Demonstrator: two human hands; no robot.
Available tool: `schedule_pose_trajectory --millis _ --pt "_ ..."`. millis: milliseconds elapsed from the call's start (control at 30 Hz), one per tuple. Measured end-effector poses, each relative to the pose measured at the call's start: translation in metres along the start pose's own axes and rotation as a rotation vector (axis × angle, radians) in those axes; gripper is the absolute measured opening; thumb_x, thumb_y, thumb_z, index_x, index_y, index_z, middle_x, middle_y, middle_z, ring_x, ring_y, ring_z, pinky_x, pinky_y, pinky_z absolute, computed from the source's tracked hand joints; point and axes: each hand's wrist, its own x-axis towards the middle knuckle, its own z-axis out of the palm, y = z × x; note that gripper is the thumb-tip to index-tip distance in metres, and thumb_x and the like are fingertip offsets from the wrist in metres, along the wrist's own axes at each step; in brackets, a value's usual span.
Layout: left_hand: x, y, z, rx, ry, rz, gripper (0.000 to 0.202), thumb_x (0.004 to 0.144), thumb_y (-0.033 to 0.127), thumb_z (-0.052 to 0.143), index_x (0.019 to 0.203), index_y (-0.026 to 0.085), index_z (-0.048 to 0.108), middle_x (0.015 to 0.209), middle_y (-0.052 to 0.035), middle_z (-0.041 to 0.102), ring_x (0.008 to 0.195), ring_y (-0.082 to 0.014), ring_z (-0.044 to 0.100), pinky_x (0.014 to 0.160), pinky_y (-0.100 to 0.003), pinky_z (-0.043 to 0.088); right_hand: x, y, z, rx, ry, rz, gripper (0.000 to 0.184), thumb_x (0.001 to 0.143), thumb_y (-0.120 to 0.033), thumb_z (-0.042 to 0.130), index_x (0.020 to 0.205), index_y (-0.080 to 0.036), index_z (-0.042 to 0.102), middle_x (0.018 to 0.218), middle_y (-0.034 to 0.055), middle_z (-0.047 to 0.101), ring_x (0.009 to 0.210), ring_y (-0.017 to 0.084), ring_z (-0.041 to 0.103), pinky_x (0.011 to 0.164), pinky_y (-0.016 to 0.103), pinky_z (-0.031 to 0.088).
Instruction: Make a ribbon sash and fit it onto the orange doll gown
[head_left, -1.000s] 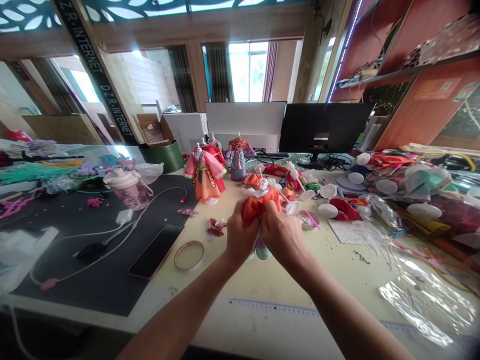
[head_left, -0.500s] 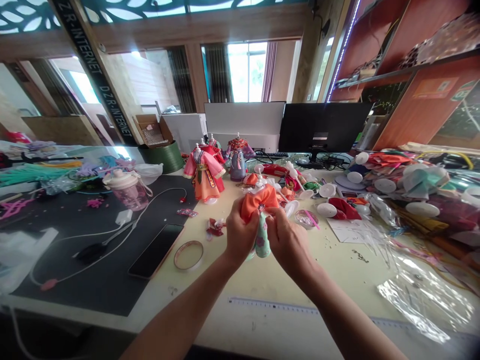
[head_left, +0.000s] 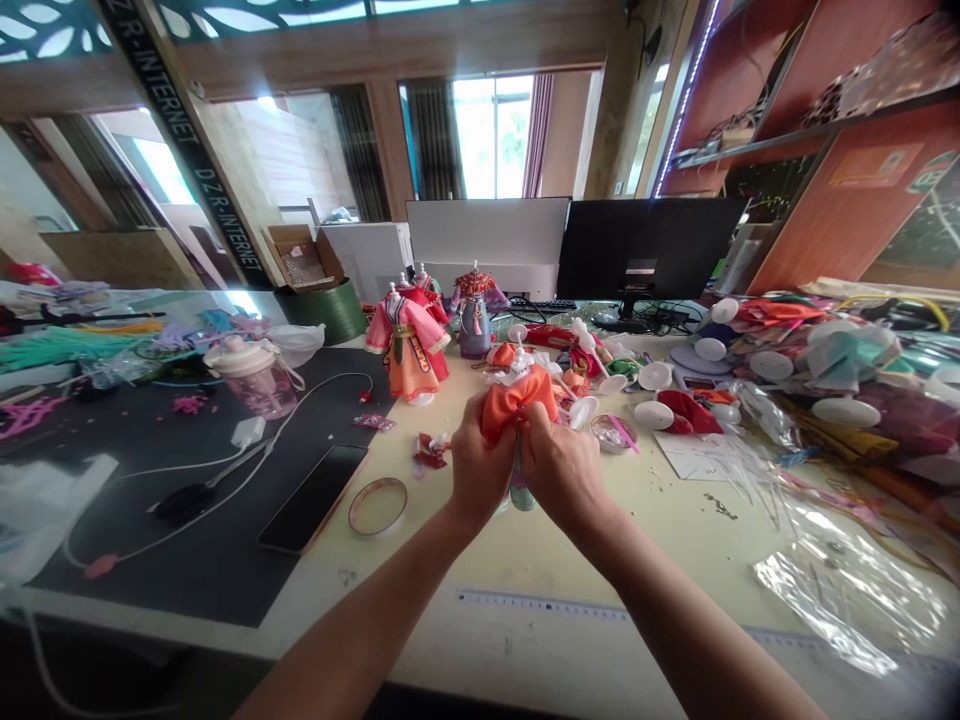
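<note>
Between my hands is a small doll garment with a puffy orange upper part, and a bit of its mint-green lower part shows beneath my fingers. My left hand is closed around the orange cloth from the left side. The fingers of my right hand pinch the front of the garment at the middle, close to my left thumb. Their tips and anything tiny between them are hidden. Just behind the cloth is a white piece, partly covered.
Dressed doll stands are at the back left. A tape roll, a phone and a pink-lidded bottle lie to the left. Along the front runs a ruler. Bead dish, white discs and clear plastic fill the right.
My right hand has moved left and closed in on the garment's front, covering much of the mint-green part. My left hand keeps its hold on the orange cloth.
</note>
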Motion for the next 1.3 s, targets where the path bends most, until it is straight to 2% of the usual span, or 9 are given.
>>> schedule_pose_trajectory --millis 167,333,500,767,900,1033,1133,1300 --pt "0.002 0.003 0.000 0.013 0.022 0.002 0.025 0.077 0.021 0.061 0.102 0.018 0.058 0.092 -0.0036 0.066 0.083 -0.0177 0.062 0.076 -0.029 0.050 -0.004 0.004 -0.008 0.081 -0.016 -0.048 0.027 0.089 -0.025 0.034 0.097 -0.016 0.058 0.062 0.0033 0.064 0.046 0.013 0.049 0.044 0.024 0.018" --pt "0.003 0.004 0.000 0.036 0.050 0.021 0.026 0.077 0.020 0.060 0.103 0.018 0.058 0.093 -0.0045 0.066 0.085 -0.0179 0.063 0.078 -0.030 0.050 -0.015 0.014 -0.014 0.166 0.056 -0.042 0.031 0.089 -0.025 0.036 0.112 -0.018 0.057 0.062 0.0022 0.065 0.049 0.014 0.053 0.048 0.023 0.026" --pt "0.003 0.005 0.001 0.047 0.041 0.020 0.026 0.076 0.019 0.059 0.103 0.018 0.058 0.093 -0.0040 0.067 0.085 -0.0172 0.063 0.078 -0.029 0.050 -0.017 0.017 -0.011 0.169 0.078 0.025 0.030 0.091 -0.028 0.033 0.105 -0.015 0.056 0.056 0.0003 0.060 0.045 0.013 0.049 0.047 0.023 0.023" --pt "0.002 0.005 0.001 0.002 0.014 -0.010 0.026 0.077 0.025 0.062 0.101 0.017 0.059 0.089 -0.0036 0.066 0.081 -0.0170 0.063 0.074 -0.028 0.050 -0.006 0.009 -0.004 0.114 0.049 -0.007 0.026 0.089 -0.027 0.029 0.089 -0.016 0.052 0.054 -0.0009 0.052 0.040 0.012 0.035 0.044 0.025 0.016" --pt "0.001 0.003 0.000 0.015 0.024 -0.028 0.027 0.077 0.023 0.062 0.103 0.019 0.059 0.091 -0.0029 0.067 0.080 -0.0170 0.062 0.073 -0.027 0.049 -0.002 0.003 -0.002 0.040 0.009 -0.013 0.025 0.087 -0.025 0.028 0.086 -0.016 0.052 0.052 0.0001 0.051 0.040 0.012 0.032 0.045 0.026 0.014" --pt "0.001 0.002 0.000 0.022 0.017 -0.026 0.029 0.076 0.018 0.060 0.105 0.019 0.058 0.090 -0.0026 0.066 0.080 -0.0173 0.062 0.073 -0.028 0.049 0.002 0.000 -0.004 0.018 -0.037 0.009 0.026 0.086 -0.025 0.032 0.090 -0.016 0.055 0.055 0.0026 0.056 0.042 0.013 0.037 0.046 0.026 0.014" --pt "0.001 0.003 -0.001 0.052 0.032 -0.011 0.028 0.075 0.018 0.061 0.103 0.018 0.058 0.091 -0.0038 0.066 0.083 -0.0180 0.062 0.076 -0.029 0.049 0.000 0.004 -0.009 0.092 -0.043 -0.008 0.028 0.087 -0.026 0.032 0.093 -0.016 0.058 0.058 0.0029 0.060 0.045 0.013 0.043 0.046 0.025 0.016" --pt "0.001 0.007 0.001 0.014 0.030 -0.006 0.028 0.075 0.021 0.061 0.103 0.018 0.058 0.092 -0.0040 0.066 0.084 -0.0177 0.062 0.078 -0.029 0.049 -0.011 0.011 -0.011 0.188 0.040 -0.027 0.031 0.088 -0.025 0.034 0.101 -0.017 0.061 0.061 0.0030 0.063 0.048 0.013 0.050 0.047 0.024 0.020"
